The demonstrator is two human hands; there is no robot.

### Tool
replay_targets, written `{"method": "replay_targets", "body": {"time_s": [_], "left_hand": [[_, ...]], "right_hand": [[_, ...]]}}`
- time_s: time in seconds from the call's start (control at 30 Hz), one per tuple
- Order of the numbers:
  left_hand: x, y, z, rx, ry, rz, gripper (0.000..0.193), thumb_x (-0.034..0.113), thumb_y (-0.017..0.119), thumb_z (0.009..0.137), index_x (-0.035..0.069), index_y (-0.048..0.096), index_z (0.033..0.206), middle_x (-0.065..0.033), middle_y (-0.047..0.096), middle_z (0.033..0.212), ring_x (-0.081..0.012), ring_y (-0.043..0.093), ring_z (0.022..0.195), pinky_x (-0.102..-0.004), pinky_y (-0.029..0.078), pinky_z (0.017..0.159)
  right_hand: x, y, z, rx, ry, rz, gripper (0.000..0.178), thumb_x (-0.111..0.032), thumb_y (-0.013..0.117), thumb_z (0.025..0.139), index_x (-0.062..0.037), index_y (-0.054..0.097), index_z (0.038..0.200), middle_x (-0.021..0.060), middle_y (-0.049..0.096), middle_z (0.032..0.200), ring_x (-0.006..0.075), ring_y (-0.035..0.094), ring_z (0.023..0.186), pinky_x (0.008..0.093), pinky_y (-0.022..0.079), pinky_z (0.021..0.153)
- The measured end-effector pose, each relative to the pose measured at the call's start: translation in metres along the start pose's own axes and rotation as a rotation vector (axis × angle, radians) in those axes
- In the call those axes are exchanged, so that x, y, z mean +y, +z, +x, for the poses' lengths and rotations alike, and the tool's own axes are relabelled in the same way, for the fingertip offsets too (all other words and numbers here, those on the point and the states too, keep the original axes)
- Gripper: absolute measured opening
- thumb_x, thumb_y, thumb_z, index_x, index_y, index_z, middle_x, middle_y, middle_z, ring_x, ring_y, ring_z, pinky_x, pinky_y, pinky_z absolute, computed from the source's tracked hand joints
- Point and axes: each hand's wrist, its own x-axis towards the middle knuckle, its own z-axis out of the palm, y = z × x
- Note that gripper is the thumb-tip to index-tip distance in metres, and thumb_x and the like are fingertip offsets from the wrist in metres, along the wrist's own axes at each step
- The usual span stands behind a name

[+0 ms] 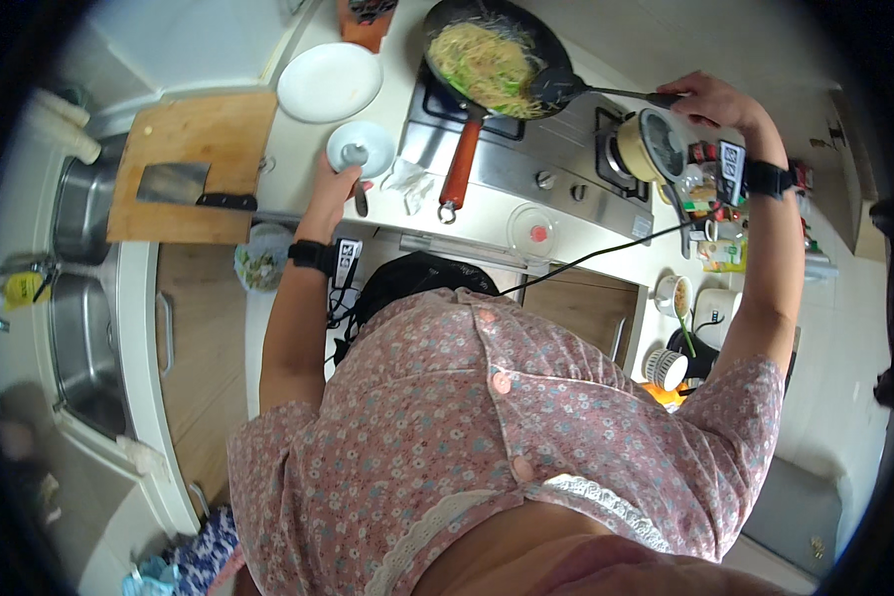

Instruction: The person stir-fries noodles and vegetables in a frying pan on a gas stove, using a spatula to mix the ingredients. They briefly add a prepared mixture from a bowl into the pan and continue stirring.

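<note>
The right hand (710, 101) is closed round the end of the spatula (556, 87), whose blade rests among the noodles (482, 62) in the wok (556, 35), well to this hand's left. The left hand (333, 189) grips the rim of a small bowl (375, 139); a spoon (361, 202) sits in it, its dark handle pointing back beside the fingers. Just nearer the body than the right hand stands a lidded pot (630, 147) on the stove (512, 159). Just right of the left hand lies a crumpled tissue (407, 185), and beyond that hand a white plate (330, 82), both on the bench (293, 149). Farther left, a board (184, 129) carries a cleaver (174, 183).
</note>
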Motion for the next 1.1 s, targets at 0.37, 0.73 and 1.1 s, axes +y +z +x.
{"method": "replay_targets", "body": {"time_s": [0.37, 0.73, 1.1], "left_hand": [[-0.013, -0.01, 0.014, 0.059, 0.07, 0.077, 0.051, 0.001, 0.064, 0.081, 0.002, 0.043, 0.128, -0.0141, 0.057, 0.113, -0.0212, 0.064, 0.083, -0.0307, 0.059, 0.063], [0.034, 0.107, -0.081, -0.082, 0.209, 0.441, 0.081, 0.038, 0.072, 0.084, -0.002, 0.031, 0.141, -0.0181, 0.054, 0.121, -0.02, 0.061, 0.082, -0.0327, 0.051, 0.071], [0.043, 0.136, -0.064, -0.572, -0.348, -0.129, 0.029, 0.022, 0.066, 0.088, 0.004, 0.046, 0.099, -0.0209, 0.065, 0.106, -0.006, 0.051, 0.054, -0.0161, 0.035, 0.036]], "right_hand": [[-0.084, -0.009, 0.046, -0.163, 0.149, -0.397, 0.014, -0.017, 0.059, 0.08, -0.0034, 0.062, 0.079, 0.0025, 0.052, 0.053, 0.0107, 0.048, 0.041, 0.027, 0.036, 0.033], [-0.081, 0.002, 0.05, 0.063, 0.073, -0.505, 0.014, -0.006, 0.06, 0.075, 0.008, 0.061, 0.072, 0.0132, 0.056, 0.056, 0.0225, 0.053, 0.046, 0.0356, 0.042, 0.041], [-0.106, 0.035, 0.067, 0.426, -0.005, -0.742, 0.025, -0.006, 0.056, 0.083, -0.0037, 0.07, 0.103, 0.0159, 0.067, 0.109, 0.0358, 0.064, 0.102, 0.0419, 0.053, 0.083]]}}
